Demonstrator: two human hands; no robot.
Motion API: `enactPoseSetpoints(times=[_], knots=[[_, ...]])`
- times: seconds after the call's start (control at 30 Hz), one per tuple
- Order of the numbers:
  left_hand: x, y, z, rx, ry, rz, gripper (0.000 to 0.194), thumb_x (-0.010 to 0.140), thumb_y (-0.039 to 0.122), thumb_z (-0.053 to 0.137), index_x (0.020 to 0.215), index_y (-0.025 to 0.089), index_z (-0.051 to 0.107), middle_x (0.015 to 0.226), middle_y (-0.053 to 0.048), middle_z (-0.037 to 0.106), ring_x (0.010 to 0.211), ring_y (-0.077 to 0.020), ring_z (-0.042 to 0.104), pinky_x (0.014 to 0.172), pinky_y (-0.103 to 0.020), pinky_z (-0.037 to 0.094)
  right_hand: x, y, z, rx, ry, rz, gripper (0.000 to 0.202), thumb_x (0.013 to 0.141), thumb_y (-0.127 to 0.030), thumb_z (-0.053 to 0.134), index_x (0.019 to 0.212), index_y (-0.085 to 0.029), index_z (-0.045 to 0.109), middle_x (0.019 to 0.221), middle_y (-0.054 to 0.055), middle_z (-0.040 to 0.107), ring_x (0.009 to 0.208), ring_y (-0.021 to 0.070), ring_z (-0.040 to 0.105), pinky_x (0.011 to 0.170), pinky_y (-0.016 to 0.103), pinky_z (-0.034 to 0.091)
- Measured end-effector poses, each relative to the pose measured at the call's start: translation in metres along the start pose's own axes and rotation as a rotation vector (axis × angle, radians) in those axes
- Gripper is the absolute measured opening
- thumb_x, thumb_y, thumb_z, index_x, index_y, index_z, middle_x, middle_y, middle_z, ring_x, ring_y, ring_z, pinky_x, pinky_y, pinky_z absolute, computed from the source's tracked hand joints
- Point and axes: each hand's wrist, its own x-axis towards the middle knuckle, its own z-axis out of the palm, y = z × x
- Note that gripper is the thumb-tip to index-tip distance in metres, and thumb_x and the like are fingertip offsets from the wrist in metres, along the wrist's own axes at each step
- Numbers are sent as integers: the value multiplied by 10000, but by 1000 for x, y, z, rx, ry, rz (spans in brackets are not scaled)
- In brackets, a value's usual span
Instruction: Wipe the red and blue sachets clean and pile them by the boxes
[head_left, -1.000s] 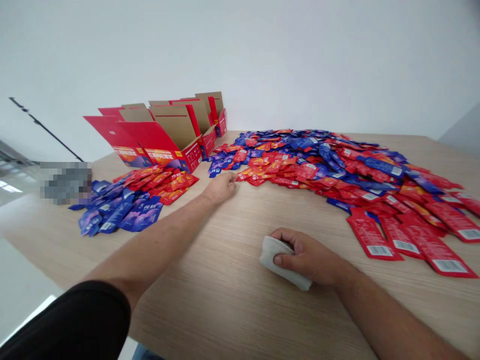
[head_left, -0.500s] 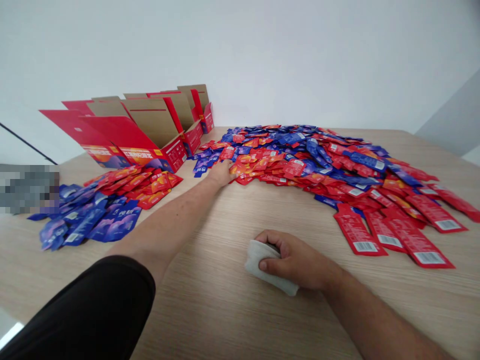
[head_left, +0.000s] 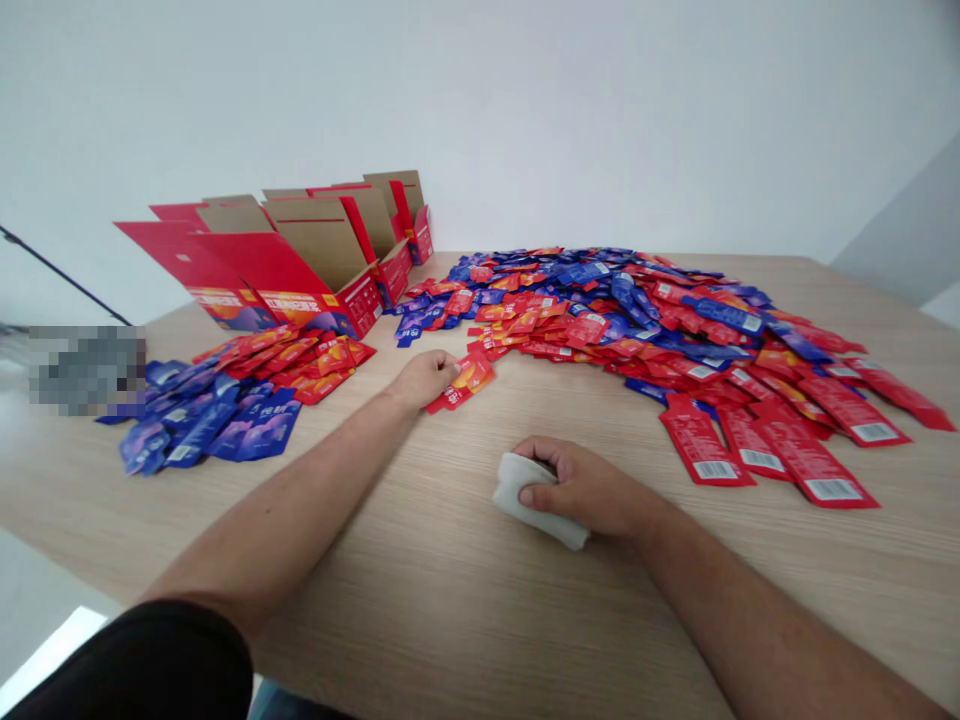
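Note:
My left hand [head_left: 426, 380] pinches a red and orange sachet [head_left: 471, 378] just in front of the big heap, over the table. A second red sachet may lie under it; I cannot tell. My right hand [head_left: 574, 487] is closed around a folded white cloth [head_left: 536, 500], its thumb on top, near the middle of the table. Beyond both hands spreads a large heap of red and blue sachets [head_left: 592, 300]. Several red sachets with white barcode labels [head_left: 817, 455] stick out at its right end, beyond my right hand.
Left of my left arm lies a smaller pile of blue sachets [head_left: 202, 420] and red sachets [head_left: 315, 365]. Behind it stand several open red cardboard boxes [head_left: 300, 285] with raised flaps. A pixelated grey patch covers the table's left edge. A pale wall rises behind the wooden table [head_left: 420, 580].
My left hand has drawn back from the heap toward me, bringing the red sachet with it. My right hand still grips the cloth. The view has shifted slightly.

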Motion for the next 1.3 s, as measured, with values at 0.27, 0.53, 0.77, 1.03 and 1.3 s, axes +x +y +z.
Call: enactPoseSetpoints(times=[0.27, 0.53, 0.77, 1.03, 1.3], knots=[[-65, 41, 1, -24, -313, 194, 189, 915, 324, 614, 810, 187, 692, 622, 44, 582, 544, -111, 460, 572, -239, 366, -10, 0, -23, 27, -104, -27, 562, 734, -519, 879, 1145, -213, 647, 1001, 2, 684, 824, 159, 620, 691, 263, 478], [-89, 54, -1, 264, -422, 585, 221, 938, 126, 513, 967, 182, 726, 908, -41, 720, 832, -177, 643, 774, -287, 482, -26, -6, -50, 126, -134, 46, 765, 707, -485, 928, 1289, -257, 487, 1063, 16, 714, 848, 183, 687, 653, 253, 510], [-92, 40, 30, 196, -176, 801, 371, 949, 87, 481, 1214, 181, 723, 1216, -104, 737, 1180, -239, 650, 1067, -403, 498, -23, 0, -52, 141, -162, 86, 774, 715, -485, 930, 1315, -251, 500, 1059, 5, 704, 823, 158, 675, 658, 246, 522], [-75, 25, 6, 502, -98, 229, 319, 964, 360, 582, 1183, 164, 707, 1072, -132, 756, 960, -276, 706, 869, -399, 543, -26, -3, -50, 192, -81, 102, 730, 677, -494, 957, 1239, -260, 555, 1000, -10, 703, 798, 156, 670, 601, 222, 514], [-78, 26, 14, 630, -197, 192, 383, 933, 543, 562, 997, 201, 720, 1014, -143, 767, 944, -308, 717, 776, -379, 515, -21, -19, -21, 207, 367, -118, 619, 683, -544, 913, 1119, -310, 540, 1005, -6, 677, 763, 184, 643, 573, 279, 499]])
